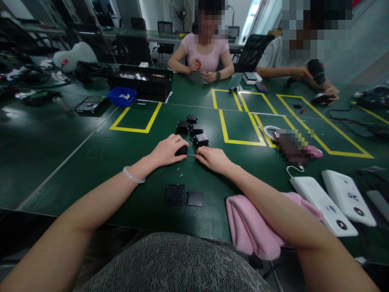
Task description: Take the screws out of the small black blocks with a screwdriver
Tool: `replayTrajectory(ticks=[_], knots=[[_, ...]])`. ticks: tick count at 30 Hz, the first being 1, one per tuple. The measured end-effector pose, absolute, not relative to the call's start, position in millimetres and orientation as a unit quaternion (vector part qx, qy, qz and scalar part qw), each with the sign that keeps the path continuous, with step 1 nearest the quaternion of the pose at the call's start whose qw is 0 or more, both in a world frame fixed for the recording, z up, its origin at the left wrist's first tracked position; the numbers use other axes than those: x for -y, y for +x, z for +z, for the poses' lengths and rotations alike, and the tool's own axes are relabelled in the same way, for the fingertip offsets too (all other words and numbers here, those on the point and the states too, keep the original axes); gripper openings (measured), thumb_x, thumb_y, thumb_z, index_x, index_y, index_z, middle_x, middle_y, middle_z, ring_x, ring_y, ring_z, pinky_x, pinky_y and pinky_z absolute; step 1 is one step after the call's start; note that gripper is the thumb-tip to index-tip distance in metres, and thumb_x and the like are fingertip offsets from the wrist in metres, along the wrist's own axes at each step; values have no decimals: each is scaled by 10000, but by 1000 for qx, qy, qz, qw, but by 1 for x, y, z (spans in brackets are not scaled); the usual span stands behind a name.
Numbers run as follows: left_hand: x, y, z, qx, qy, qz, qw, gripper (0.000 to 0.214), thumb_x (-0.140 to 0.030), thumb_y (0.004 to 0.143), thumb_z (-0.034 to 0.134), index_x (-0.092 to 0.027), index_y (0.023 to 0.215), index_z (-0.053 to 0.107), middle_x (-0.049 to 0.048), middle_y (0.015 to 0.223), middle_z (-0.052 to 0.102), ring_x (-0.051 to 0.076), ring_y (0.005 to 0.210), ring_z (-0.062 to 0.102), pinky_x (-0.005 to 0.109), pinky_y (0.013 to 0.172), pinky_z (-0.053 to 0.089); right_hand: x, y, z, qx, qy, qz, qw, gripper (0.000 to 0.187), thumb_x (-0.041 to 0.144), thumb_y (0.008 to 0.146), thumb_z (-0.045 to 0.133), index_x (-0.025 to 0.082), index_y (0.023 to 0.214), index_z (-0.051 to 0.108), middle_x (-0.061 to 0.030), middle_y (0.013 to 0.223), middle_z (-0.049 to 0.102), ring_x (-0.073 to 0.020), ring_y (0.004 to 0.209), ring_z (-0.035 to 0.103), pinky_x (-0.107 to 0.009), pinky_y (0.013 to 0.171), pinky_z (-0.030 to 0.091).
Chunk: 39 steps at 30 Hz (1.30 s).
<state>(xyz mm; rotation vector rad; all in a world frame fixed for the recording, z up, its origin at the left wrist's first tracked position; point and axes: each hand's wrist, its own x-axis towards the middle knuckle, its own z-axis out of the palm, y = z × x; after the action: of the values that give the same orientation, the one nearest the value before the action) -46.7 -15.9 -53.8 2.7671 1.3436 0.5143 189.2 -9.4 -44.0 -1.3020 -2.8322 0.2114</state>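
Observation:
My left hand [167, 150] is closed round a small black box [181, 151] and rests on the green table. Facing it, my right hand [214, 159] pinches a screwdriver [191, 155]; its thin metal shaft points left at the box, and the handle is hidden in my fingers. I cannot tell whether the tip sits in a screw. Just beyond my hands stand several similar black boxes [197, 129]. A few tiny screws [181, 175] lie on my side. Nearer to me are an open black case half [175, 194] and a flat black cover [195, 198].
A pink cloth [253, 227] lies under my right forearm, with white power banks [323, 205] beside it. Farther off are a blue bin [122, 97] and a black organizer box [142, 83]. Two people sit across the table; one holds a power drill [316, 72].

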Motion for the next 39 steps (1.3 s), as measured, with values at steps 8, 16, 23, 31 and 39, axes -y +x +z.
replayTrajectory(ticks=[8,16,23,31,39], knots=[[17,-46,-53,-437,885,161,14,306,-312,916,663,-205,1197,606,96,1161,634,271,1094,572,369,820,533,10,190,-44,906,-420,49,-4,300,310,1068,394,195,1127,665,-89,1140,696,-201,912,660,-273,651,351],[16,-47,-55,-434,885,166,9,314,-322,911,677,-208,1195,608,91,1161,636,269,1097,570,367,829,532,9,190,-46,905,-421,55,10,269,336,1062,417,204,1122,644,-76,1136,692,-192,868,657,-274,622,317],[16,-46,-56,-433,885,172,10,291,-303,908,673,-207,1177,618,91,1154,640,270,1103,569,372,835,530,9,190,-44,907,-416,62,11,257,313,1056,428,188,1114,645,-90,1123,694,-197,897,648,-267,653,341],[16,-46,-56,-433,885,173,9,282,-302,904,659,-222,1171,618,87,1144,639,268,1088,566,368,820,532,7,193,-42,910,-409,68,11,245,300,1042,444,179,1076,653,-94,1092,695,-195,886,642,-271,673,353],[16,-46,-55,-434,885,169,12,287,-303,909,658,-209,1177,616,94,1153,636,269,1092,564,358,799,529,8,194,-42,909,-411,61,11,242,289,1037,441,173,1078,649,-96,1127,698,-202,905,654,-277,676,352]])
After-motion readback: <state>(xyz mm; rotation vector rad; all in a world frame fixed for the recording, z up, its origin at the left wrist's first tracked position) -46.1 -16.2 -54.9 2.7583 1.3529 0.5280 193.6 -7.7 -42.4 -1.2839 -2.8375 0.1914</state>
